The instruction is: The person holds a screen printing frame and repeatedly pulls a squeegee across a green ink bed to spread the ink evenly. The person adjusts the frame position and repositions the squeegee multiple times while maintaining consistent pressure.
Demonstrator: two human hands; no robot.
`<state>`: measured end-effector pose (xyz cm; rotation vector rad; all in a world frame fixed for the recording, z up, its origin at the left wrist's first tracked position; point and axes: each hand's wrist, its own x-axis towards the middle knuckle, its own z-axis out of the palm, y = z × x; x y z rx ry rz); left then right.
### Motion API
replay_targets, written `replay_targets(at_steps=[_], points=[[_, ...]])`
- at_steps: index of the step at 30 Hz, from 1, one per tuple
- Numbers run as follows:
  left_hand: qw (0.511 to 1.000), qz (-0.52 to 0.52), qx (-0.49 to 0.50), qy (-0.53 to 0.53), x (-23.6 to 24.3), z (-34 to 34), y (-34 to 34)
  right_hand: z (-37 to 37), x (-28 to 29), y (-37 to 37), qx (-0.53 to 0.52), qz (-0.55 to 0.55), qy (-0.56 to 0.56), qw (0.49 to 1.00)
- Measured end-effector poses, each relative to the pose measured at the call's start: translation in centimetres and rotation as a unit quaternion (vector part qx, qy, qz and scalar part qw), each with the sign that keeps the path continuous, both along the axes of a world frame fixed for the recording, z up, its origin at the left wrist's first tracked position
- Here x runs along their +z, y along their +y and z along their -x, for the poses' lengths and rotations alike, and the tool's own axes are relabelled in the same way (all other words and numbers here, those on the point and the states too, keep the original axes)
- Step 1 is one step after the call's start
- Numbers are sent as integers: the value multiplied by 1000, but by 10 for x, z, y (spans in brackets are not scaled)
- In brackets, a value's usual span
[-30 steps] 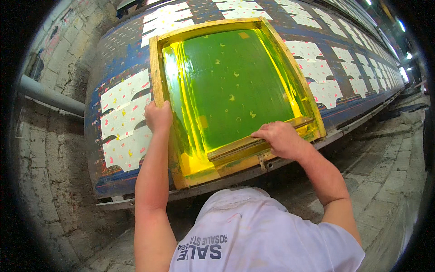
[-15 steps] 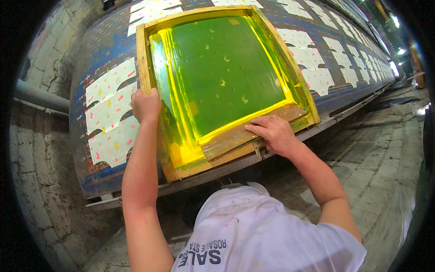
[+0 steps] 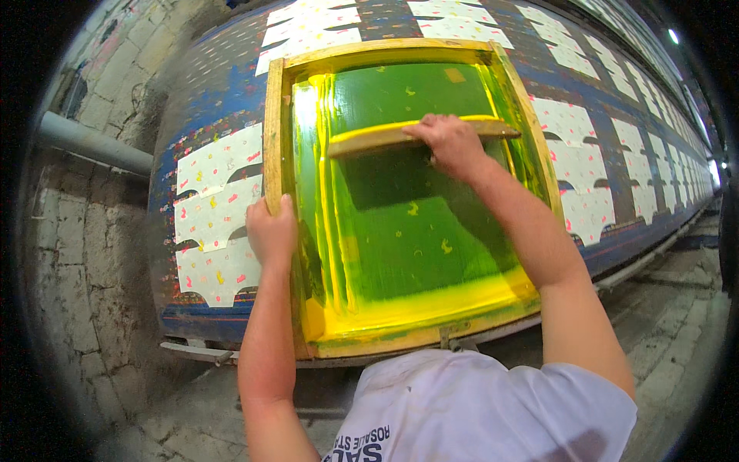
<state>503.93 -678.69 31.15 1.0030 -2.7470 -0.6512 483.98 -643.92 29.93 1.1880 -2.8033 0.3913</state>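
A wooden-framed printing screen [image 3: 275, 131] with green mesh [image 3: 385, 250] lies on the long table. My left hand [image 3: 272, 233] is closed round the frame's left rail. In my right hand [image 3: 449, 146] is a wooden squeegee [image 3: 369, 141], gripped by its top edge. It lies crosswise over the far half of the mesh, casting a dark shadow below it; whether its blade touches the mesh I cannot tell. Yellow ink [image 3: 431, 306] spreads in a broad band along the near end and in streaks down the left side. Small motifs show in the mesh.
White cut fabric pieces [image 3: 223, 208] with small pink and yellow prints lie left of the screen. More fabric pieces [image 3: 577, 169] run in rows to the right and beyond. A metal rail [image 3: 196, 350] edges the table. A grey pipe [image 3: 96, 142] stands by the block wall at left.
My right hand has carried the squeegee from the near end to the far half of the screen. My left hand stays on the left rail. The view has shifted.
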Motion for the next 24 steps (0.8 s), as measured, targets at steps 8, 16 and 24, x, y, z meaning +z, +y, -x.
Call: replay_targets(at_steps=[8, 16, 24], points=[[1000, 10, 29, -4, 3, 1, 8, 174, -26, -47, -23, -43, 11, 999], [999, 30, 14, 23, -7, 0, 5, 250, -38, -48, -9, -59, 41, 997], [999, 39, 4, 29, -7, 4, 2, 227, 2, -54, 28, -119, -118, 985]])
